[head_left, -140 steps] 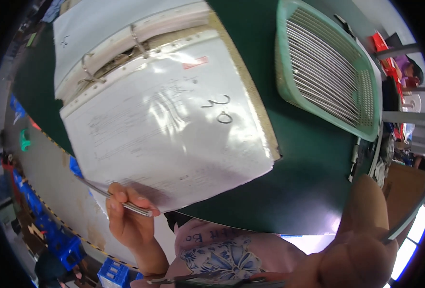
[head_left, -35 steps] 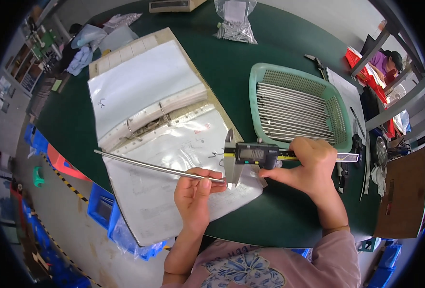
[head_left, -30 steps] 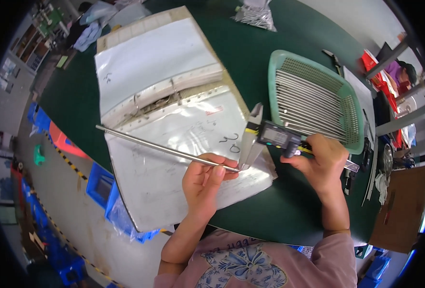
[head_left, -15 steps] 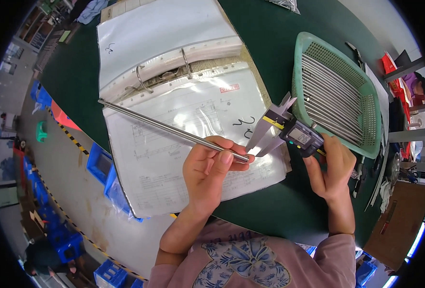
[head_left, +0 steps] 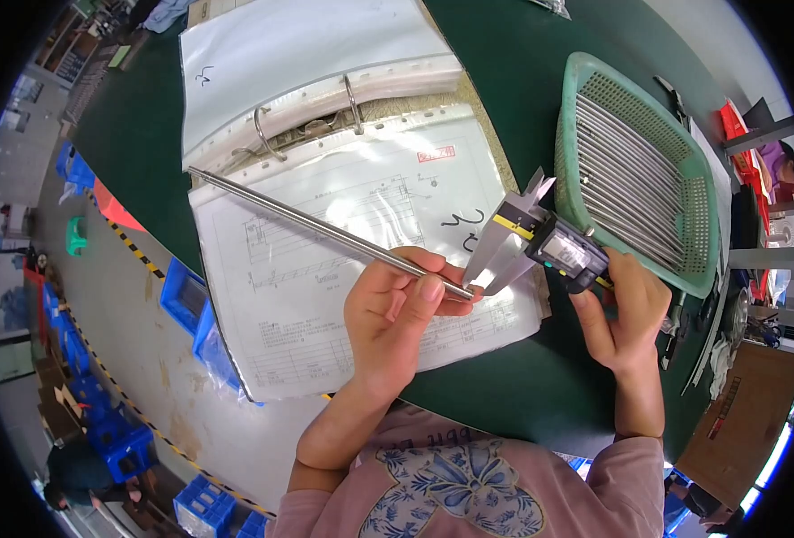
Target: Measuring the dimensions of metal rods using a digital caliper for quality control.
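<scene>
A long thin metal rod point(head_left: 325, 228) slants over the open ring binder, its near end pinched between the thumb and fingers of my left hand point(head_left: 388, 318). In my right hand point(head_left: 625, 309) is a digital caliper point(head_left: 540, 240) with a small display, its jaws angled toward the rod. The caliper's jaw tips are right by the rod's near end; whether they touch it I cannot tell. Beneath both lies the binder's drawing sheet point(head_left: 325, 332) in a clear sleeve. To the right, a green plastic basket point(head_left: 565, 152) holds several similar metal rods point(head_left: 634, 179).
The dark green table point(head_left: 496, 54) carries the binder with its metal rings point(head_left: 352, 103). Tools lie along the right edge beyond the basket. Blue crates point(head_left: 185, 300) stand on the floor at left, and a brown cardboard box point(head_left: 737, 421) is at lower right.
The rod's near end and my left hand have shifted slightly right. My right hand and the caliper have barely moved. The view has turned a little.
</scene>
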The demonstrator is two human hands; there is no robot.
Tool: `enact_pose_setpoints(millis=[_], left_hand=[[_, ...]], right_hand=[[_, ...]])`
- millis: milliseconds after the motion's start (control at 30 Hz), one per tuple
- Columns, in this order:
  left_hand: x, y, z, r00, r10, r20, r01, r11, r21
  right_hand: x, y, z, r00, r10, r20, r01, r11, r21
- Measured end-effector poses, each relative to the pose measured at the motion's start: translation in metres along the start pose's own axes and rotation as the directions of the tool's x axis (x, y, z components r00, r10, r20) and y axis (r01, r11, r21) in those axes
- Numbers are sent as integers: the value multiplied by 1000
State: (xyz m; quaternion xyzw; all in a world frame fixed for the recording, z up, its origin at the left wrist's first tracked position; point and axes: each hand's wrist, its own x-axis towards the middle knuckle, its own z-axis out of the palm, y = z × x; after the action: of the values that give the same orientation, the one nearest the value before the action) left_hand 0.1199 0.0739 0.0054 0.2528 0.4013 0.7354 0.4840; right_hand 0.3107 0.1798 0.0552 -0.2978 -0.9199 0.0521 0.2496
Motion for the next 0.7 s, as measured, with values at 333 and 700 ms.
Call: enact_pose_setpoints(millis=[333,700], left_hand=[[1,0,1,1000,0,18,0,1000,8],[1,0,1,1000,5,16,-6,1000,16]], right_hand=[[-1,0,0,998,26,-49,-29,998,-53],[0,-1,1,995,25,-96,-33,996,-87]])
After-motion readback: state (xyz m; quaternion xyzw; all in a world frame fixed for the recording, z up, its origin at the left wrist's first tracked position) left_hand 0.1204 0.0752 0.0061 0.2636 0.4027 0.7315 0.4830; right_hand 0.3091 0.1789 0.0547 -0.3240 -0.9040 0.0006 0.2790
